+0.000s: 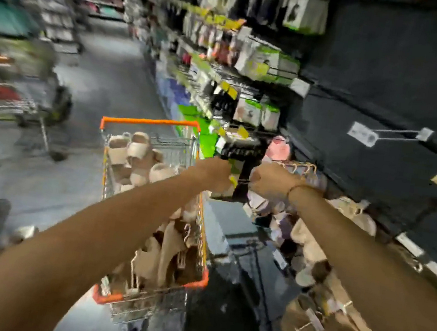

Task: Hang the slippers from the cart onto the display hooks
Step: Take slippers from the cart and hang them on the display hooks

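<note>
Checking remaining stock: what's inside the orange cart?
The cart holds a pile of beige and brown slippers, some on white hangers. Lower layers are covered; the left forearm hides part.

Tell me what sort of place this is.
Most likely a shop aisle: an orange-rimmed cart full of slippers, packaged goods hanging along the shelving, and a bare display hook with a price tag.

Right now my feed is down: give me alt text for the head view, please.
Both hands reach forward to a display hook at the shelf, the left hand and right hand curled at a blurred dark item, their grip unclear. Below sits an orange-rimmed cart piled with beige slippers; more slippers hang on the dark wall at right.
</note>
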